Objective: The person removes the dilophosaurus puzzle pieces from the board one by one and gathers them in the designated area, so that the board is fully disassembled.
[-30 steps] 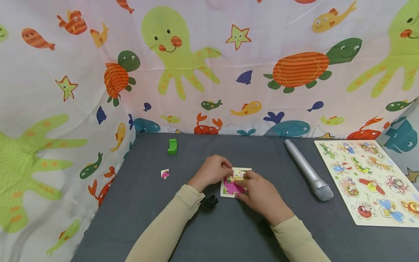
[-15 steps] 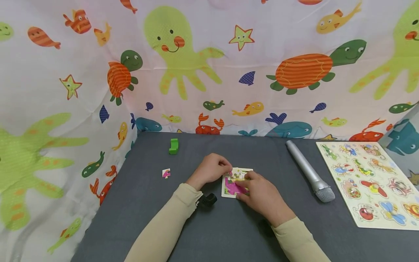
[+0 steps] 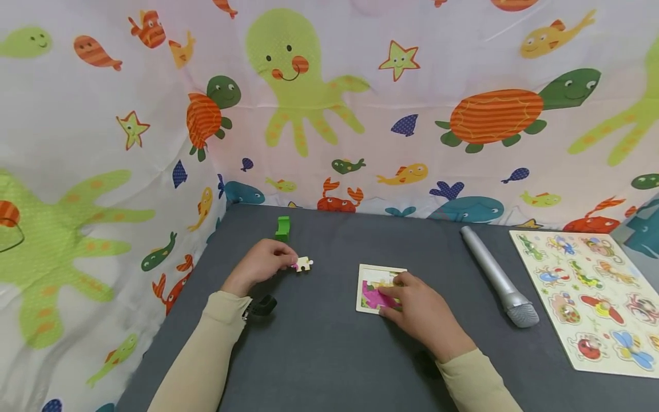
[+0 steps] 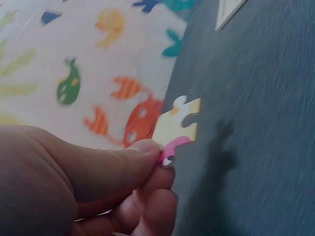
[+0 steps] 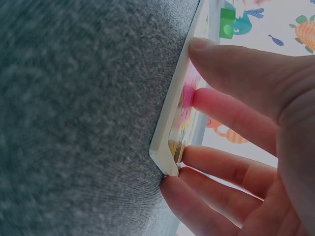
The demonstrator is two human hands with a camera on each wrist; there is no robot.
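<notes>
My left hand [image 3: 261, 264] pinches a jigsaw piece [image 4: 177, 125] between thumb and fingers at the left of the table. The piece is pale yellow, with a pink lower corner bearing an eye-like spot. Well to the right of it lies a small square jigsaw puzzle [image 3: 366, 293] in a pale frame, with pink pieces and a bare whitish patch at its upper left. My right hand [image 3: 424, 312] rests on the puzzle's right side. In the right wrist view, its thumb touches the frame [image 5: 170, 113], the index finger touches a pink piece, and the other fingers lie around a corner.
A green block [image 3: 282, 228] stands behind my left hand. Right of the puzzle lies a silver microphone [image 3: 499, 277], then a large board with insect pictures [image 3: 587, 297]. A sea-animal cloth [image 3: 329, 109] hangs behind and left of the dark table [image 3: 314, 355].
My left hand has lifted away from the puzzle's upper left and moved left with a piece. The small loose piece there is now out of sight. The right hand stays on the puzzle.
</notes>
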